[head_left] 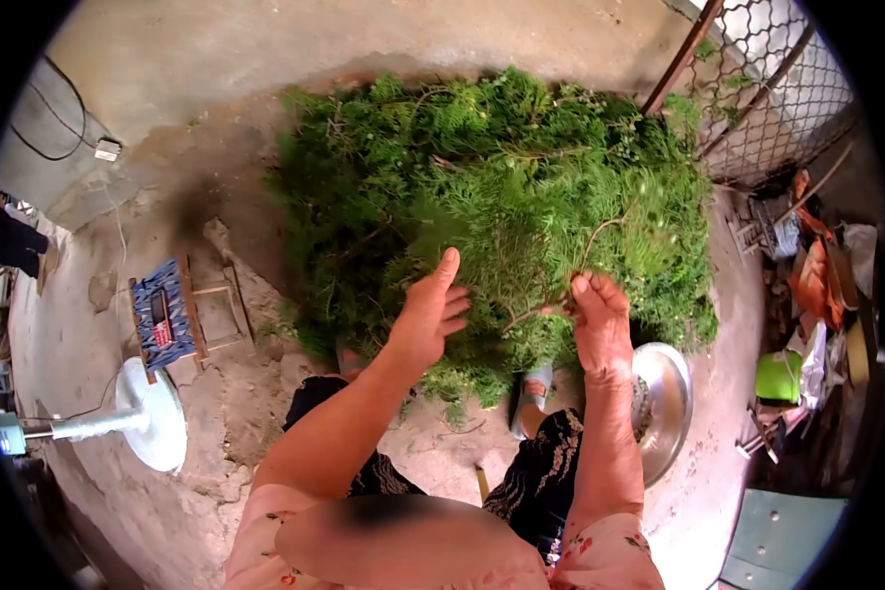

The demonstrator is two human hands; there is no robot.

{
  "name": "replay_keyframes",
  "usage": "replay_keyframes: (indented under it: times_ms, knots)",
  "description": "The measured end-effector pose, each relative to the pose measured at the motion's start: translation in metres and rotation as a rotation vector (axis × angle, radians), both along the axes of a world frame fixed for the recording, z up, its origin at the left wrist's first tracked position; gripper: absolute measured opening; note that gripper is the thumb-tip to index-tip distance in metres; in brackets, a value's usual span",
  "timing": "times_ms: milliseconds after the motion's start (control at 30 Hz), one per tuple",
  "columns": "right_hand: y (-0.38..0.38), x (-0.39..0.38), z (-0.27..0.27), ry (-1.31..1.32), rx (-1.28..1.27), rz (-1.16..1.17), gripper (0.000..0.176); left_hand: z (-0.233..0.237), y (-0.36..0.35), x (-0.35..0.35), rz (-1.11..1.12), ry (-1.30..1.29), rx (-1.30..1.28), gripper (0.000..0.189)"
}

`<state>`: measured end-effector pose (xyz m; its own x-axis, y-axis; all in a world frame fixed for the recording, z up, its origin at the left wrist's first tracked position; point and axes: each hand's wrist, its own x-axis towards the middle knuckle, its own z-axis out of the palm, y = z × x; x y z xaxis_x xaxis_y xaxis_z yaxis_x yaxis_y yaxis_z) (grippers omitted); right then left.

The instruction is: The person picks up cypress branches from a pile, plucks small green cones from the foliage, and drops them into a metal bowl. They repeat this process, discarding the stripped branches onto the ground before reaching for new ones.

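Note:
A big heap of leafy green branches (393, 147) lies on the ground in front of my feet. My right hand (600, 320) pinches a thin brown leafy branch (600, 234) between thumb and fingers, its leafy end reaching up and right over the heap. My left hand (431, 313) is held over the near side of the heap, thumb raised and fingers apart, with nothing in it. Some foliage near the left hand looks blurred. A round metal basin (677, 413) sits on the floor just right of my right forearm, partly hidden by it.
To the left, a small stool (172, 295) carries a dark handset with red buttons, beside a round white stand base (152, 428). A wire mesh gate (777, 88) rises at the back right. Along the right lie a green container (777, 377), bags and a blue-grey chair (782, 536).

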<state>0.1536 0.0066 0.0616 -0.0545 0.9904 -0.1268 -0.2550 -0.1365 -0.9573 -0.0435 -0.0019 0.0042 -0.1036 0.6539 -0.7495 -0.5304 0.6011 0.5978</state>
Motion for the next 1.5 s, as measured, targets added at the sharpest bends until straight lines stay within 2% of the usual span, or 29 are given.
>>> replay_keyframes:
  times_ms: [67,100,167,200,233,267,300,367,433,500,567,600,633,700,767,833,967,1033,1067,1133,1167,1200,1233,1267,1333,1367,1433,1467,1500]
  knots:
    - [-0.007,0.002,-0.008,0.041,-0.006,0.054,0.007,-0.008,0.003,-0.002,0.014,-0.358,0.263,0.045]
    - [-0.009,0.001,-0.011,0.071,-0.014,0.102,0.006,-0.010,0.005,-0.007,0.021,-0.347,0.269,0.045]
    - [-0.014,-0.001,-0.016,0.116,-0.058,0.114,0.004,-0.018,0.006,-0.018,-0.042,-0.183,0.497,0.041]
    - [-0.015,-0.001,-0.018,0.053,-0.054,0.146,0.005,-0.022,0.013,-0.017,0.002,-0.218,0.653,0.033]
    - [-0.016,-0.001,-0.019,-0.011,-0.049,0.177,0.005,-0.026,0.013,-0.019,0.000,-0.213,0.654,0.033]
    - [-0.016,-0.001,-0.016,-0.083,-0.029,0.205,0.006,-0.030,0.012,-0.021,0.064,-0.375,0.516,0.031]
    - [-0.016,-0.001,-0.014,-0.078,-0.029,0.205,0.006,-0.014,0.010,-0.023,0.128,-0.532,0.375,0.029]
    - [-0.015,-0.001,-0.011,-0.282,0.073,0.279,0.008,0.010,0.006,-0.025,0.121,-0.519,0.311,0.033]
    - [-0.015,-0.001,-0.014,-0.294,0.051,0.253,0.011,0.025,0.003,-0.022,0.047,-0.509,0.312,0.034]
    - [-0.014,-0.001,-0.017,-0.374,0.111,0.257,0.012,0.025,0.001,-0.018,0.073,-0.467,0.309,0.037]
    - [-0.013,-0.001,-0.015,-0.395,0.140,0.256,0.011,0.031,-0.001,-0.015,0.070,-0.282,0.435,0.043]
    - [-0.012,-0.002,-0.013,-0.437,0.134,0.261,0.011,0.032,0.001,-0.017,0.012,-0.160,0.429,0.040]
    - [-0.011,-0.002,-0.013,-0.480,0.127,0.266,0.010,0.035,0.000,-0.017,0.008,-0.157,0.426,0.040]
    - [-0.005,-0.002,-0.030,-0.395,0.082,0.233,0.006,0.040,-0.001,-0.016,0.067,-0.074,0.307,0.030]
    - [-0.002,0.000,-0.038,-0.314,0.037,0.201,0.006,0.015,-0.004,-0.021,0.082,-0.083,0.346,0.025]
    - [-0.001,-0.008,-0.027,-0.274,-0.137,0.098,0.015,-0.010,-0.007,-0.032,-0.324,0.724,1.098,0.026]
    - [0.001,-0.006,-0.040,-0.304,-0.117,0.116,0.023,-0.010,-0.004,-0.028,-0.389,0.585,1.046,0.033]
    - [0.004,-0.008,-0.048,-0.676,0.355,0.057,0.022,-0.010,-0.002,-0.018,-0.140,-0.134,0.639,0.037]
    - [0.003,-0.006,-0.047,-0.807,0.456,0.035,0.026,-0.010,-0.003,-0.019,-0.140,-0.134,0.635,0.037]
    - [-0.001,-0.016,-0.031,-0.723,0.454,-0.024,0.028,-0.010,-0.008,-0.020,-0.354,0.728,1.162,0.034]
    - [-0.004,-0.022,-0.023,-0.639,0.456,-0.084,0.031,-0.010,-0.008,-0.017,-0.358,0.723,1.160,0.034]
    - [-0.006,-0.025,-0.016,-0.668,0.531,-0.034,0.039,-0.009,-0.009,-0.013,-0.369,0.661,1.106,0.031]
    - [-0.011,-0.034,-0.006,-0.637,0.443,-0.010,0.045,-0.008,-0.009,-0.010,-0.381,0.600,1.053,0.028]
    - [-0.011,-0.038,-0.006,-0.669,0.493,0.019,0.047,-0.007,-0.010,-0.011,-0.386,0.597,1.052,0.028]
    - [-0.010,-0.041,-0.019,-0.764,0.634,0.079,0.053,-0.003,-0.013,-0.013,-0.548,0.678,1.163,0.027]
    - [-0.011,-0.044,-0.021,-0.835,0.669,0.075,0.049,-0.001,-0.016,-0.008,-0.552,0.676,1.163,0.027]
    - [-0.010,-0.049,-0.028,-0.955,0.831,0.001,0.042,0.010,-0.020,0.010,-0.135,-0.076,0.818,0.025]
    - [-0.013,-0.052,-0.025,-0.985,0.852,0.033,0.039,0.022,-0.007,0.010,0.005,-0.603,0.416,0.031]
    - [-0.017,-0.055,-0.021,-1.015,0.874,0.066,0.036,0.020,-0.006,0.010,0.004,-0.602,0.414,0.031]
